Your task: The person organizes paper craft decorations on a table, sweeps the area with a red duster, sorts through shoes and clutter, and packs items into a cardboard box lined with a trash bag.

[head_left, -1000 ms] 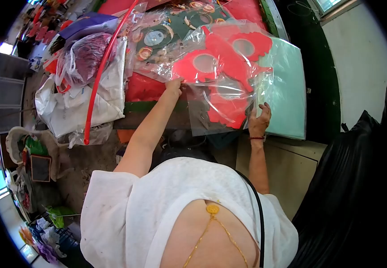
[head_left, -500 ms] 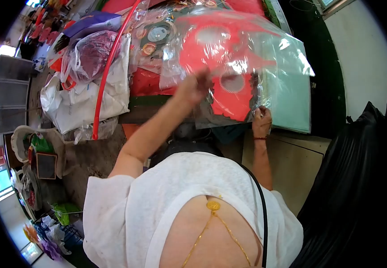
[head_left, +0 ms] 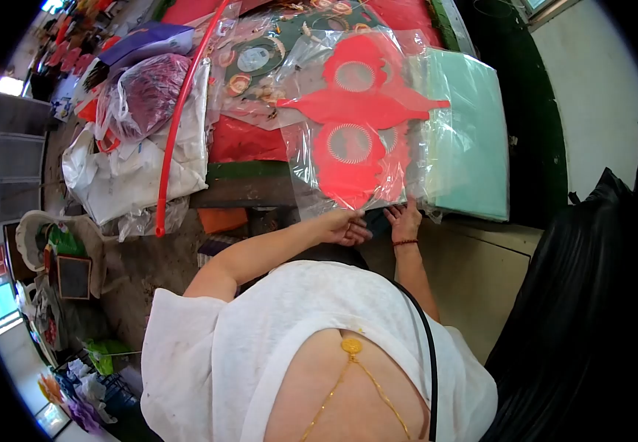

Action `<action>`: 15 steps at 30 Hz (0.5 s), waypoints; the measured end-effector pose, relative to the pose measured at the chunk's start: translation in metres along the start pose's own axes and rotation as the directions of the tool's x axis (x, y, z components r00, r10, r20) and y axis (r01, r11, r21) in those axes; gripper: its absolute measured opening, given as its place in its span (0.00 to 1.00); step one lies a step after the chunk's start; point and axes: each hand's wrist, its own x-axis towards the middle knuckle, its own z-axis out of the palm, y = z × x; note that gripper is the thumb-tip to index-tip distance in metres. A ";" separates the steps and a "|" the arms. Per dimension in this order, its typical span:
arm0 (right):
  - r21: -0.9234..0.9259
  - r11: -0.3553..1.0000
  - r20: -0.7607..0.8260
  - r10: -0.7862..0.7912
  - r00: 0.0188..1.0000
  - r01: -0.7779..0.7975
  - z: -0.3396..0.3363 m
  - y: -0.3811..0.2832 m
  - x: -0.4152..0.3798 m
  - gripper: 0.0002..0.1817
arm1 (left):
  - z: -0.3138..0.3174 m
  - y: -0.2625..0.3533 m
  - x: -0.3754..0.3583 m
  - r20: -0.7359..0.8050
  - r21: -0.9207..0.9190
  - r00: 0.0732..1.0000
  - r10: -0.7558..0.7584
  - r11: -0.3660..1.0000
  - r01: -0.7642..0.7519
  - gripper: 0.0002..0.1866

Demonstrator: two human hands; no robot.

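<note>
A flat red cut-out (head_left: 348, 166) with scalloped edges and round, fringed windows lies in a clear plastic bag (head_left: 300, 173) on the table. Part of a second red cut-out shows beneath it. My left hand (head_left: 344, 227) is at the bag's near edge, thumb and forefinger pinched on it, the other fingers curled. Close by on the right, my right hand (head_left: 405, 222) touches the same edge with its fingers apart. The bag's right side overlaps a stack of pale green sheets (head_left: 470, 140) in clear wrapping.
Dark green cut-outs (head_left: 256, 55) with orange rounds lie under plastic at the back left. A long red tube (head_left: 179, 110) slants across a white bag (head_left: 134, 173) and a purple plastic bundle (head_left: 153, 92). Black draped material (head_left: 569, 280) hangs at the right.
The bag with the red cut-out has come down flat over the other one and no longer blurs. My left hand has moved down to its near edge; my right hand has shifted slightly left and lower.
</note>
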 end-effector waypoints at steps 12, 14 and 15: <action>-0.126 0.992 0.256 0.003 0.967 0.030 0.055 -0.036 -0.014 0.07 | -0.062 0.104 -0.117 -0.363 0.064 0.758 0.542 0.826 -0.560 0.26; -0.186 0.981 0.372 0.017 0.928 0.057 0.048 -0.029 -0.012 0.10 | -0.068 0.128 -0.095 0.054 -0.226 0.801 0.596 0.789 -0.571 0.24; -0.208 0.978 0.347 0.053 0.936 0.022 0.055 -0.036 -0.032 0.10 | -0.073 0.143 -0.079 0.073 -0.216 0.806 0.587 0.798 -0.562 0.24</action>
